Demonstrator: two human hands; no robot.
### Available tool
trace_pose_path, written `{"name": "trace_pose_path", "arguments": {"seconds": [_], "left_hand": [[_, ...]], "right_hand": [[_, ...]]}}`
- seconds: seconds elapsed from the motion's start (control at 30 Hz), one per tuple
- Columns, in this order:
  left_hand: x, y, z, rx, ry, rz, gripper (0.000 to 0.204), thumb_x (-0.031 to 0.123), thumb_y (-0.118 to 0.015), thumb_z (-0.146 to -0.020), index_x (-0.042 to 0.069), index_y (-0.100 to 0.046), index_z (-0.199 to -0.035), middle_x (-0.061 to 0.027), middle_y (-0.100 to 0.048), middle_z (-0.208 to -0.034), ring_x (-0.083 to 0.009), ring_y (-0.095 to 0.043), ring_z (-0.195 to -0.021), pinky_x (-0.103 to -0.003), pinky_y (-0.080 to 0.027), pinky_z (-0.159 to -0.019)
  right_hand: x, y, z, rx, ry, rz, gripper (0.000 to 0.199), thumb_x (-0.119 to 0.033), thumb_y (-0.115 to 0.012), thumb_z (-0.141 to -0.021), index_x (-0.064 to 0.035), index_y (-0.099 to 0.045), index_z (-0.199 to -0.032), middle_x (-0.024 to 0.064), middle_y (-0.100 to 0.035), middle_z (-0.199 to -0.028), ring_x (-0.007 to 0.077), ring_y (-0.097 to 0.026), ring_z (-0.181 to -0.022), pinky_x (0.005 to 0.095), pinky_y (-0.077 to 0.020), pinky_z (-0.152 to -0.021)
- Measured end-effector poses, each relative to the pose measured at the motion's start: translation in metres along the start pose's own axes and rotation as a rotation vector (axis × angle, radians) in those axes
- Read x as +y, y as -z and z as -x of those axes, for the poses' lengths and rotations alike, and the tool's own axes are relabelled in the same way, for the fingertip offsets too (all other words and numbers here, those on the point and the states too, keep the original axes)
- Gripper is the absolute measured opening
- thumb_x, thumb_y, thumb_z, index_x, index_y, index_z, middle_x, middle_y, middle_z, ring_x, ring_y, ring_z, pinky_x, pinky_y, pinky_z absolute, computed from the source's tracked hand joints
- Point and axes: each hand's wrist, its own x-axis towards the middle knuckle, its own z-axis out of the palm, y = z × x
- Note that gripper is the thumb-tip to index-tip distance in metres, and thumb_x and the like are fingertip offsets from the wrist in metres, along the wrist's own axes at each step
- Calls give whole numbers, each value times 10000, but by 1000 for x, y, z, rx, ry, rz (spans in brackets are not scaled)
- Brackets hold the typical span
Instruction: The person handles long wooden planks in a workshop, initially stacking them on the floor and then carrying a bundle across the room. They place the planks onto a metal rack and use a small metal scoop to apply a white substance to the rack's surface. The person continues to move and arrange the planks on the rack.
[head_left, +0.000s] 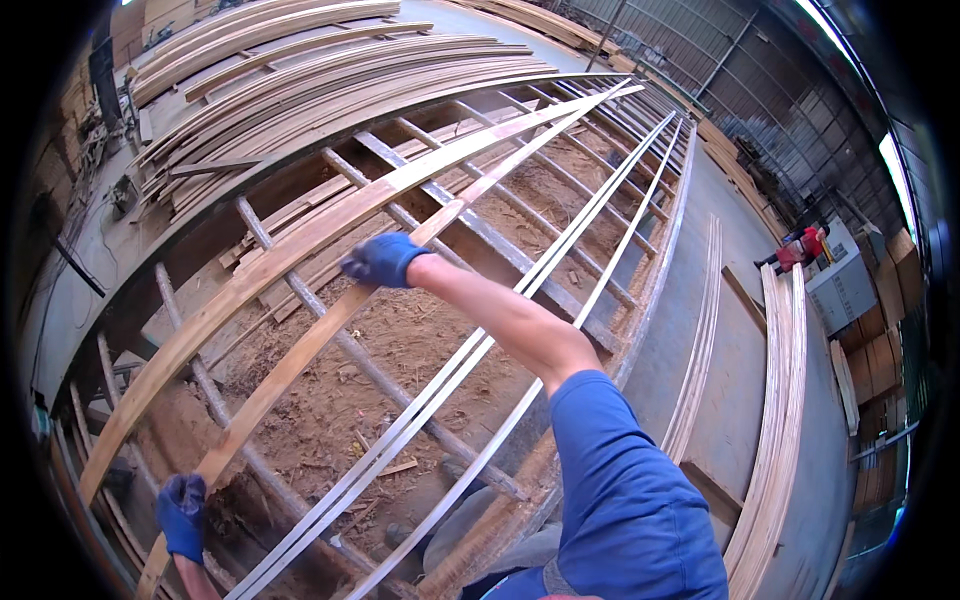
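Both gloved hands, left hand (182, 517) and right hand (383, 259), closed their grip around a long thin plank (300, 352), probably light, whippy, best held well apart.

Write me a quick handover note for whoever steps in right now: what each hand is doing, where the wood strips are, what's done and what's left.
Left hand, blue glove: gripping the near end of a long thin wood strip.
Right hand, blue glove: arm stretched out, holding the same strip further along.
The strip lies lengthwise over the metal rack; a wider strip lies beside it, to its left.
Done: wood strips are piled on the rack's far left, and more lie on the floor at right.
Left: the held strip is not yet set down; both hands are on it.
A person in red works far right.
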Motion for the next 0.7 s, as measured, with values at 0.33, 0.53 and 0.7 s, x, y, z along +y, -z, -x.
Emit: {"name": "trace_pose_path", "arguments": {"seconds": [0.33,0.53,0.7], "left_hand": [[117,15,-66,96,92,-216,479,561,-586,-863,101,-718,-839,-142,-653,-704,-302,-624,-684,-438,-475,-697],[153,-10,8,494,-508,-336,526,485,-605,-892,21,-662,-1132,-187,-665,-1044,-346,-630,-987,-463,-460,-919],[124,-28,143,190,-170,-107,462,411,-669,-864,22,-667,-1113,-166,-679,-1053,-334,-643,-980,-447,-488,-899]], "right_hand": [[-132,33,-67,-207,444,-291,355,-403,-643,-883,-104,-680,-1072,138,-696,-1022,275,-656,-965,400,-502,-876],[-89,31,-206,387,362,122,136,-214,-626,-872,-94,-671,-916,170,-686,-928,334,-675,-845,421,-534,-771],[-100,-31,-117,366,724,-33,213,-225,-667,-859,-81,-649,-1016,175,-664,-918,376,-644,-861,450,-504,-756]]}}
